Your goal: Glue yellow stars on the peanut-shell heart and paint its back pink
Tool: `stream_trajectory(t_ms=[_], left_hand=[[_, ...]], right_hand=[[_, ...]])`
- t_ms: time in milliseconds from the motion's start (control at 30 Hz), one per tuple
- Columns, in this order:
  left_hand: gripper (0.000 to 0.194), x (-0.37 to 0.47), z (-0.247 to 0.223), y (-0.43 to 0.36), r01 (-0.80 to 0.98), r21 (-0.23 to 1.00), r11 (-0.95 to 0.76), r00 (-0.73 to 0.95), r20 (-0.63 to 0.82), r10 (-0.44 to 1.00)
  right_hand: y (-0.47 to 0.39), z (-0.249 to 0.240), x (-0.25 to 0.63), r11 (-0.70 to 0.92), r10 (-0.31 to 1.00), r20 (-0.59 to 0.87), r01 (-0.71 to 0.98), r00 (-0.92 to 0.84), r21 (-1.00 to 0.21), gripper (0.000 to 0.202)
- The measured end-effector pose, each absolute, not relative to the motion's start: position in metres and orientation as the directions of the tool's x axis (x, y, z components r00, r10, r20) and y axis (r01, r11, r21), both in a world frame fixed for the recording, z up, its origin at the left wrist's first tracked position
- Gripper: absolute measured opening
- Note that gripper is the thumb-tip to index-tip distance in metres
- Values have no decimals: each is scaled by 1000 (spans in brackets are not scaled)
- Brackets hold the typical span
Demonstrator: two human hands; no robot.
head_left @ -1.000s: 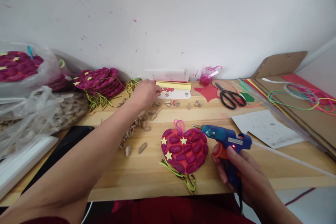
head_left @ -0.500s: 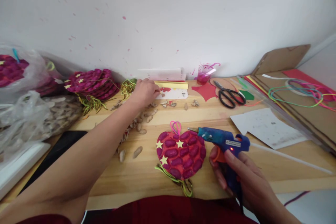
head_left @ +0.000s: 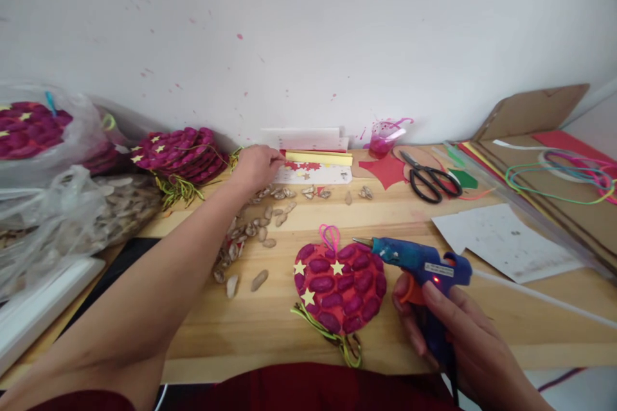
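Heart ornament (head_left: 341, 284) lies flat on the table (head_left: 241, 334) in front of me, pink loop (head_left: 330, 237) toward the wall, three pale-yellow stars (head_left: 337, 268) on it. My right hand (head_left: 463, 324) is clamped on the blue glue gun (head_left: 409, 255), red light lit, nozzle at the ornament's upper right edge; can't tell if touching. My left hand (head_left: 256, 167) is reached out beside the white card (head_left: 332, 176) with small stars (head_left: 301, 167); can't tell if its fingers pinch anything. Peanut shells (head_left: 250, 228) sit nearby.
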State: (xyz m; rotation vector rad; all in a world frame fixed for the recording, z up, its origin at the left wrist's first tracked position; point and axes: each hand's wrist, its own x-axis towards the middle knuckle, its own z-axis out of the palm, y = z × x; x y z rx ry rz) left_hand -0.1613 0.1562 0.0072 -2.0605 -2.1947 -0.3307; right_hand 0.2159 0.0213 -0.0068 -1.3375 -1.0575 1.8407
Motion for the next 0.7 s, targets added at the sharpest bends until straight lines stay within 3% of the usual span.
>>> stream_trajectory(t_ms=[167, 267, 433, 700], left_hand=[[35, -162, 5, 155, 998, 59, 7, -20, 221, 975], [33, -151, 7, 156, 994, 106, -21, -4, 226, 974], [30, -124, 6, 168, 982, 119, -145, 124, 166, 978], [45, -101, -5, 189, 978, 66, -198, 189, 116, 975]], right_hand=[[21, -8, 216, -494, 838, -471, -16, -277, -869, 54], [21, -8, 215, -512, 826, -490, -5, -279, -859, 57], [20, -6, 215, -512, 824, -490, -4, -282, -859, 58], [21, -6, 216, -537, 808, -507, -23, -299, -843, 59]])
